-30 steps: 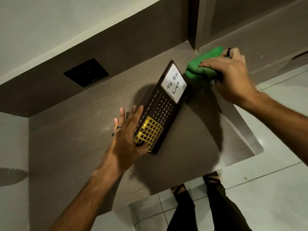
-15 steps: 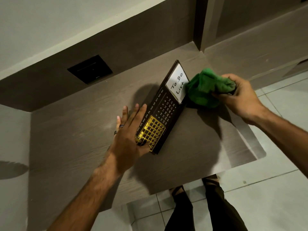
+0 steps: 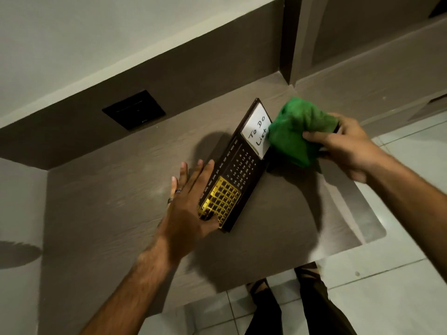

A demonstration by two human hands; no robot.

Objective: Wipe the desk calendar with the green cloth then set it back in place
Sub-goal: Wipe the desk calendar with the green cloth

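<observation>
Both hands engaged: our flat, open left hand [image 3: 191,209] steadies the dark rectangular desk calendar [image 3: 238,165] while our right hand [image 3: 348,146], clenched around the bunched green cloth [image 3: 297,131], has now brought it onto the white panel, so wiping begins.

On the desk calendar [image 3: 238,170] I read "To Do List" handwritten on its white panel [image 3: 257,131], month abbreviations up to DEC along its far-left edge, and dates up to 31.

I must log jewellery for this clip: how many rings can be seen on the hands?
2, both on the left hand: one beside another. The cloth covers part of the right hand, so more may be hidden.
</observation>
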